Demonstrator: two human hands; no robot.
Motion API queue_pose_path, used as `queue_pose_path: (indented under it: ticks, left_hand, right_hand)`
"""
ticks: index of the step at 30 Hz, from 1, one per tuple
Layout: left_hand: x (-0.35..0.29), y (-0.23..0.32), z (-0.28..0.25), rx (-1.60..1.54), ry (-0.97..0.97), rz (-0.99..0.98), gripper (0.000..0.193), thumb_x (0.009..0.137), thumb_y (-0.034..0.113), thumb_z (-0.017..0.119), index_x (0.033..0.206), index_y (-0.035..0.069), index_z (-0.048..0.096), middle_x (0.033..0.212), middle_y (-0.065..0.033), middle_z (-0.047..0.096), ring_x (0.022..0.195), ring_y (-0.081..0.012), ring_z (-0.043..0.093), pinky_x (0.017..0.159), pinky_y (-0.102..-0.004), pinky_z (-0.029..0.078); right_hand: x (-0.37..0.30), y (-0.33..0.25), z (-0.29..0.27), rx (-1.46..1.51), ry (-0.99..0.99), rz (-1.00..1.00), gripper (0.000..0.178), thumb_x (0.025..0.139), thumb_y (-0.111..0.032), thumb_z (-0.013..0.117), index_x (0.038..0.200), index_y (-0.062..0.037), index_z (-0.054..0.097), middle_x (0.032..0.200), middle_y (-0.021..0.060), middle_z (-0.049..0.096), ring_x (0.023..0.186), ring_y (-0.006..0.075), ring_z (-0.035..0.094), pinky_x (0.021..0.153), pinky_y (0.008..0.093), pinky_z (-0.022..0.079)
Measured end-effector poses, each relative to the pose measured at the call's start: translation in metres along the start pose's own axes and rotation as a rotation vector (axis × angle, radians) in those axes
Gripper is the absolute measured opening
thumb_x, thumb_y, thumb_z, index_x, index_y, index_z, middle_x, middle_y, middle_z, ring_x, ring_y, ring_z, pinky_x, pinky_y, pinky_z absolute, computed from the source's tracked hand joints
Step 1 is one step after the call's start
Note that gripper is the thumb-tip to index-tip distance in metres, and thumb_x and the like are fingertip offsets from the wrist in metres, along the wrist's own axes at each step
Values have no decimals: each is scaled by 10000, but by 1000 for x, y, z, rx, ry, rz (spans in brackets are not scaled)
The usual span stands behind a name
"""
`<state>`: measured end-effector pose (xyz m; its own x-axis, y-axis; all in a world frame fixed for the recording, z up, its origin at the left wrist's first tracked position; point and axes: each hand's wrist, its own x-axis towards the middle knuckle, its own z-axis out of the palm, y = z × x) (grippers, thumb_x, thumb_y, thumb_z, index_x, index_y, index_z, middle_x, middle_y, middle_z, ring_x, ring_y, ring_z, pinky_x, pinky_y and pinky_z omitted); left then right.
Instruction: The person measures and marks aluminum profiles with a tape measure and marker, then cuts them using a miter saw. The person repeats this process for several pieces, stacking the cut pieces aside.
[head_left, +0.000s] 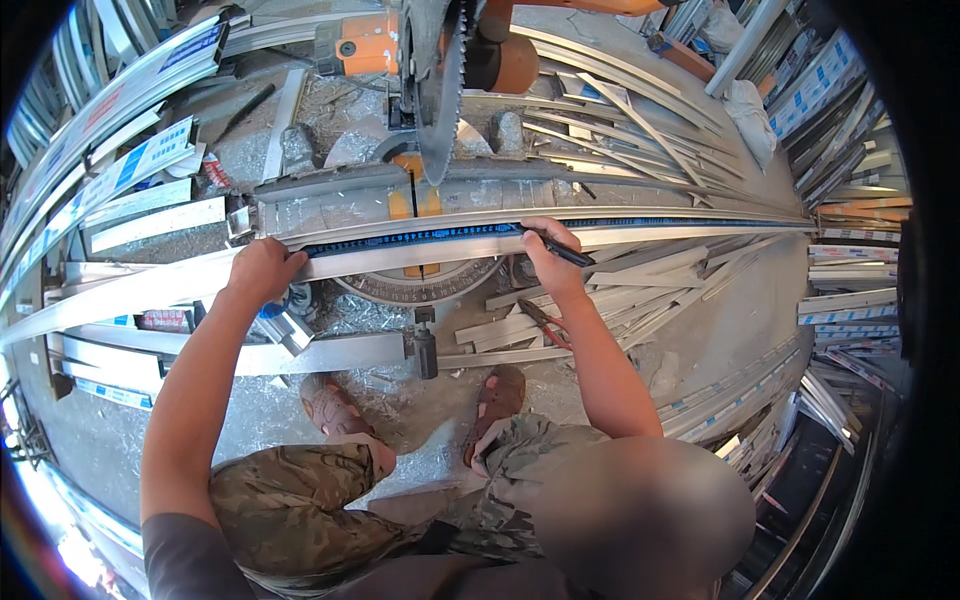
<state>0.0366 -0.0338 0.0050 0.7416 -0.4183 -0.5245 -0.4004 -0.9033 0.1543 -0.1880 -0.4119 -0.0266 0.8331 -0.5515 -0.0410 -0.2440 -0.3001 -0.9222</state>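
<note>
A long silvery aluminium profile (430,256) lies across the bed of a miter saw (405,100). Along it stretches a dark tape measure blade (420,236) with blue markings. My left hand (266,270) is closed on the profile at the tape's left end, its thumb by the tape; the fingertips are partly hidden. My right hand (552,258) grips a black marker pen (562,248), whose tip points left at the tape. The toothed saw blade (440,100) is raised above the profile, between and beyond my hands.
Red-handled pliers (545,325) lie on aluminium strips (620,290) at the right. A protractor scale (420,288) curves below the profile. Stacked profiles (130,150) fill the left side, more bundles (850,270) the far right. Metal shavings litter the floor by my shoes (495,400).
</note>
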Motion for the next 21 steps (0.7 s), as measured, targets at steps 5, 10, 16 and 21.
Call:
queue_pose_path:
  ticks: [5, 10, 16, 21]
  left_hand:
    - [1, -3, 7, -42, 54, 9, 481, 941, 456, 620, 804, 18, 762, 814, -235, 712, 808, -406, 699, 776, -487, 545]
    - [1, 0, 2, -16, 2, -25, 483, 950, 466, 609, 876, 21, 782, 874, -241, 727, 859, -395, 710, 816, -478, 557]
    - [2, 0, 2, -21, -5, -33, 498, 950, 479, 605, 881, 18, 779, 859, -251, 722, 842, -404, 709, 803, -482, 557]
    - [4, -2, 6, -12, 30, -14, 508, 948, 479, 603, 805, 20, 769, 783, -242, 706, 772, -406, 698, 764, -474, 547]
  right_hand:
    - [-1, 8, -2, 3, -85, 37, 159, 908, -79, 648, 1037, -14, 716, 902, 49, 716, 823, 105, 650, 769, 268, 516]
    - [3, 6, 7, -21, -158, 16, 146, 911, -82, 635, 1013, -10, 711, 861, 56, 706, 800, 113, 645, 752, 279, 518]
    - [5, 23, 12, 10, -150, 20, 149, 878, -77, 644, 990, -13, 718, 875, 85, 714, 804, 142, 661, 746, 302, 532]
    - [5, 11, 9, -66, -136, -28, 154, 841, -107, 675, 968, -43, 732, 886, 100, 710, 822, 206, 677, 760, 321, 534]
